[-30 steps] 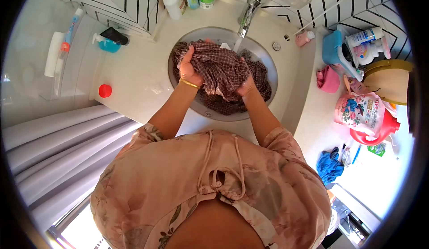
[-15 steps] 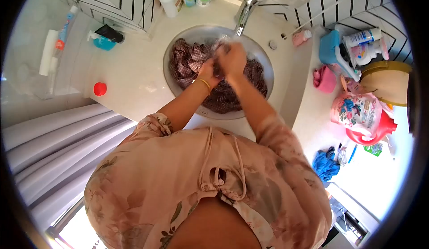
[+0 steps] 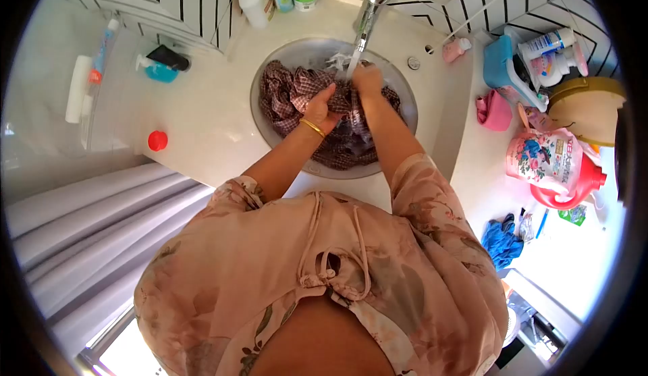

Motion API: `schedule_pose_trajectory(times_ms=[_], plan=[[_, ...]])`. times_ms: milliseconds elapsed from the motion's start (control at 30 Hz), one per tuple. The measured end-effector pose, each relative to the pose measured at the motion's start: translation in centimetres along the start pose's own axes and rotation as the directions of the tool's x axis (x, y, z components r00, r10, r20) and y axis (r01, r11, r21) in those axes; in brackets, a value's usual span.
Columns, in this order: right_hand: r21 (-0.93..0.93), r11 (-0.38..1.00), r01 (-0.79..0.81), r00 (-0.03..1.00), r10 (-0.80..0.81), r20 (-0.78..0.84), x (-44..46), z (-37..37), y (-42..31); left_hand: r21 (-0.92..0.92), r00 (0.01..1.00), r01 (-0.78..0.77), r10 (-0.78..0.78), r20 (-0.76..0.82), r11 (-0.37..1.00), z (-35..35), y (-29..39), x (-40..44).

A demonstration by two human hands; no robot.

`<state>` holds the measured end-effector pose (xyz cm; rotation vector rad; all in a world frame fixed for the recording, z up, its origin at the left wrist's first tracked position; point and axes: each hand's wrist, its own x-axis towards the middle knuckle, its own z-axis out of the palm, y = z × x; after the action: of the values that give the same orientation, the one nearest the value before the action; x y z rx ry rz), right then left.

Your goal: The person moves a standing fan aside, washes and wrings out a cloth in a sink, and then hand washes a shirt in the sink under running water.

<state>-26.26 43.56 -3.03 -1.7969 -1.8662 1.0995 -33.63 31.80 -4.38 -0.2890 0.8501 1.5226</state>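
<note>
A wet, dark checked cloth [image 3: 280,96] lies bunched in the round metal sink [image 3: 259,116]. Water runs from the chrome faucet [image 3: 367,21] onto it. My left hand [image 3: 320,111], with a gold bangle at its wrist, is closed on a fold of the cloth near the middle of the sink. Just right of the stream, my right hand [image 3: 367,80] is closed on another part of the cloth, slightly blurred, its fingertips partly hidden.
Bottles [image 3: 256,1] stand behind the sink. A teal pump bottle [image 3: 160,72] and red cap [image 3: 157,140] are at left. On the right are a blue basket [image 3: 498,69], pink cloth [image 3: 494,111], detergent pouch [image 3: 543,161] and blue cloth [image 3: 502,242].
My hands, spread apart under the lifted cloth at first, came together near the faucet. Now my right hand has moved slightly away from my left, and the cloth sits lower in the sink.
</note>
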Motion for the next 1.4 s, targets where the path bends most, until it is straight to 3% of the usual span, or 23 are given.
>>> schedule_pose_trajectory(times_ms=[100, 133, 200, 233, 300, 333, 433, 567, 600, 667, 700, 733, 800, 833, 867, 900, 967, 1033, 1133, 1233, 1333, 1367, 1400], plan=[[0.598, 0.782, -0.178, 0.983, 0.121, 0.135, -0.7, -0.9, 0.0, -0.067, 0.989, 0.04, -0.03, 0.145, 0.997, 0.2, 1.7, 0.1], [0.653, 0.754, -0.067, 0.996, 0.013, 0.087, -3.1, -1.4, -0.7, -0.123, 0.982, 0.062, -0.039, 0.184, 0.99, 0.4, 2.0, 0.1], [0.346, 0.922, 0.174, 0.983, -0.184, -0.004, -7.3, -0.8, -1.4, -0.067, 0.99, 0.074, -0.065, 0.126, 0.995, -0.7, 2.5, 1.3], [0.098, 0.77, 0.63, 0.766, -0.596, -0.24, -9.8, -0.5, -2.3, -0.037, 0.992, 0.082, -0.078, 0.099, 0.996, -1.0, 2.5, 1.7], [-0.283, 0.728, 0.624, 0.734, -0.671, -0.106, -13.9, -0.7, -4.4, -0.024, 0.996, 0.059, -0.058, 0.062, 0.998, -0.3, 1.6, 1.1], [-0.306, 0.721, 0.622, 0.721, -0.679, -0.135, -12.2, -0.6, -3.8, -0.016, 0.998, 0.044, -0.043, 0.046, 0.999, 0.3, 1.0, 0.6], [0.026, 0.987, 0.156, 0.975, -0.149, -0.167, -1.9, 0.2, -0.4, 0.015, 0.996, 0.073, -0.072, -0.061, 0.997, 1.8, 1.2, -1.4], [0.554, 0.813, -0.181, 0.982, 0.182, 0.053, 0.6, 0.0, 1.5, -0.023, 0.97, 0.036, -0.029, 0.242, 0.999, 0.9, 1.9, 0.2], [0.552, 0.834, -0.021, 0.998, 0.049, -0.037, -1.7, -0.4, 0.7, -0.059, 0.943, 0.053, -0.031, 0.332, 0.997, 0.5, 2.4, 0.7], [0.419, 0.899, 0.129, 0.986, -0.161, 0.042, -7.5, -1.5, -2.0, -0.075, 0.981, 0.091, -0.077, 0.176, 0.993, 0.6, 3.1, 1.1], [0.135, 0.771, 0.622, 0.771, -0.575, -0.274, -9.4, -0.1, -2.0, -0.082, 0.99, 0.108, -0.1, 0.096, 0.991, 0.5, 3.4, 1.1], [-0.063, 0.787, 0.613, 0.76, -0.61, -0.225, -12.1, -0.1, -3.3, -0.357, 0.968, 0.218, -0.248, -0.039, 0.909, -0.5, 3.3, 0.5], [-0.281, 0.792, 0.542, 0.787, -0.596, -0.161, -11.9, -0.4, -3.8, -0.132, 0.991, 0.1, -0.086, 0.105, 0.986, -0.7, 2.1, 1.8], [-0.114, 0.935, 0.335, 0.925, -0.35, -0.15, -8.7, -0.3, -3.3, -0.02, 0.983, 0.022, -0.018, 0.185, 1.0, -0.8, 1.4, 2.4], [0.05, 0.995, 0.083, 0.993, -0.078, -0.089, -5.3, -0.1, -2.6, -0.001, 0.999, 0.019, -0.019, 0.051, 1.0, 1.0, 1.5, 0.3], [0.299, 0.954, 0.01, 1.0, -0.008, -0.007, -2.4, -0.2, -1.1, -0.025, 1.0, 0.03, -0.03, -0.007, 0.999, 1.1, 1.8, 0.4], [0.704, 0.676, -0.216, 0.964, 0.034, 0.263, 0.0, -2.1, 1.7, -0.176, 0.983, 0.057, -0.025, 0.18, 0.983, 2.2, 2.9, -0.6], [0.815, 0.217, -0.537, 0.815, -0.118, 0.568, 0.0, -3.5, 3.2, -0.217, 0.974, 0.068, -0.018, 0.227, 0.974, 3.0, 4.0, -1.8], [0.706, -0.046, -0.707, 0.699, 0.106, 0.707, -5.2, -4.0, 4.4, -0.291, 0.966, 0.061, 0.016, 0.257, 0.955, 3.1, 3.9, -2.3], [0.695, -0.077, -0.715, 0.687, -0.268, 0.676, -8.7, -2.6, 3.1, -0.287, 0.978, 0.037, 0.024, 0.206, 0.957, 2.8, 3.4, -1.4], [0.66, 0.701, -0.271, 0.921, -0.011, 0.39, -8.3, -2.2, 3.5, -0.205, 0.99, 0.028, 0.001, 0.14, 0.978, 0.6, 3.1, 1.0], [0.453, 0.885, -0.106, 0.982, 0.023, 0.185, -8.5, -2.8, 2.7, -0.174, 0.992, 0.031, -0.009, 0.125, 0.984, -0.2, 2.9, 1.9], [0.396, 0.913, 0.101, 0.98, -0.159, 0.117, -9.2, -3.2, 1.8, -0.097, 1.0, 0.007, -0.004, 0.03, 0.995, -0.2, 2.5, 2.2]])
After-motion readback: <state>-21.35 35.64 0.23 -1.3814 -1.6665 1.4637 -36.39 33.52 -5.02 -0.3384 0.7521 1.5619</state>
